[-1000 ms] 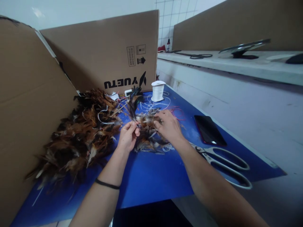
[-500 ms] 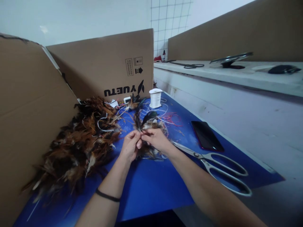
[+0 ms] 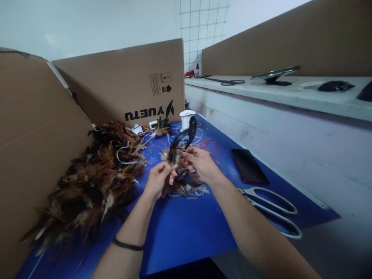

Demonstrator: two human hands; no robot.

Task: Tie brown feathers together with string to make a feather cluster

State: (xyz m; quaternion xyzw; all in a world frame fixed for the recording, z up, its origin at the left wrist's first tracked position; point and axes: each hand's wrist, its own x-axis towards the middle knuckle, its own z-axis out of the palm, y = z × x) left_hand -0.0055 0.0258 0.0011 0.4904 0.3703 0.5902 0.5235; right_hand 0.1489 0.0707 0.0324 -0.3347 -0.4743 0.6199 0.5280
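My left hand (image 3: 159, 179) pinches the base of a small bunch of feathers (image 3: 173, 155), dark and brown with pale fluff. Long glossy black feathers stand up out of the bunch and curve to the right. My right hand (image 3: 199, 162) is closed at the bunch's right side, its thumb and fingertips on the feathers; exactly which ones it grips is partly hidden. Loose feathers (image 3: 186, 185) lie on the blue table under both hands. To the left spreads a large pile of brown and black feathers (image 3: 95, 174) with a white ribbon (image 3: 118, 157) on it.
Large scissors (image 3: 270, 201) lie partly behind my right forearm, near a dark phone (image 3: 250, 166). A white spool (image 3: 186, 119) stands at the back with loose cord around it. Cardboard (image 3: 116, 85) walls off the left and rear; a ledge (image 3: 290, 91) runs along the right.
My hands have moved slightly apart, the right one going right and up. The black feathers now stand higher above the bunch. The view has shifted a little.
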